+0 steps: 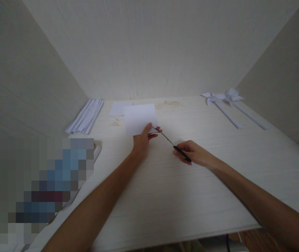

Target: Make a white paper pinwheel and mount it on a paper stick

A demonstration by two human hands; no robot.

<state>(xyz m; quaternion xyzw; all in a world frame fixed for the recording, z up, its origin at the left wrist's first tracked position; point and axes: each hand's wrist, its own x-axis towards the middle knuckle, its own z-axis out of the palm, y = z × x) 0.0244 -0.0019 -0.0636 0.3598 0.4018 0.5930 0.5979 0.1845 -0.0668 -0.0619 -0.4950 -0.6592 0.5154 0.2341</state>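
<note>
My left hand (142,141) grips a white sheet of paper (140,117) near its lower right corner, thumb on top and fingers underneath. In my right hand (188,152) are scissors (182,153) with a black handle. Their blades point up and left and reach the paper's right edge, close to my left thumb. Whether the blades are apart cannot be made out clearly. Another white sheet (116,107) lies flat on the table behind the held one.
Rolled white paper tubes (86,115) lie at the back left. Two paper pinwheels on sticks (235,96) lie at the back right. Small pale sticks (116,122) sit left of the held paper, with more small pieces (172,103) farther back. Walls enclose the white table (149,210). A blurred patch covers the left side.
</note>
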